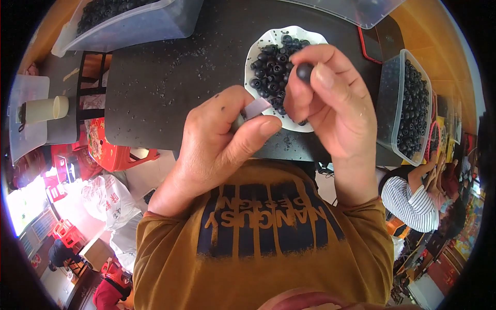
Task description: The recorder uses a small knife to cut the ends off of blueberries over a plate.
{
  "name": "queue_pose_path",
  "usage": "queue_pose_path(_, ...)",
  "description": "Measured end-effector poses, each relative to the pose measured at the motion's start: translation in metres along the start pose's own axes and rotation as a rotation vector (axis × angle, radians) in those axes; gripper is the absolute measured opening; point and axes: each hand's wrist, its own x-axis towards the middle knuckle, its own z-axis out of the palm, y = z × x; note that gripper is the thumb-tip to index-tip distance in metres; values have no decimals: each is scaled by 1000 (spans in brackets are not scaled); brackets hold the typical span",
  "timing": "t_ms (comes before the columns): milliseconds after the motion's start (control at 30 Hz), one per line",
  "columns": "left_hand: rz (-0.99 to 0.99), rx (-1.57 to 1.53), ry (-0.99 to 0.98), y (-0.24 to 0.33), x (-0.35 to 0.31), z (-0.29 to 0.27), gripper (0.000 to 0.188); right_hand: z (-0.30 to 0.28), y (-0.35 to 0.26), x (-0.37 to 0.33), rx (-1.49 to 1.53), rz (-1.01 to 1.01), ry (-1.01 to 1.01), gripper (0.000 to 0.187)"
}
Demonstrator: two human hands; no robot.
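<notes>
My left hand is closed around a small knife with a short, flat metal blade; most of its handle is hidden in the palm. Between thumb and fingers, my right hand pinches a small round black part. Both hands are over the near side of a white scalloped plate, with the blade a little left of the held part. Heaped on the plate are many similar black parts, several of them showing round openings.
Black scraps litter the dark table. A clear plastic box of black parts stands at right, another box at upper left. A red-edged dark flat object lies at far right. Beyond are a red stool and a person in stripes.
</notes>
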Motion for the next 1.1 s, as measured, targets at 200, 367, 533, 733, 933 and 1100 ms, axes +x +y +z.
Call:
queue_pose_path(200,64,29,42,-8,2,10,33,-3,17,-9,265,19,-101,26)
queue_pose_path(367,138,108,59,-9,5,13,38,5,20,-14,392,100,-55,21)
queue_pose_path(533,155,106,54,-7,8,14,40,7,20,-16,456,160,14,19)
queue_pose_path(733,181,173,92,-7,10,16,43,10,25,-16,395,140,24,23)
queue_pose_path(933,243,287,131,-9,10,17,47,11,30,-17,280,76,-17,20)
queue_pose_path(1100,278,341,112,-16,10,17,49,14,33,-16,240,-1,15,17)
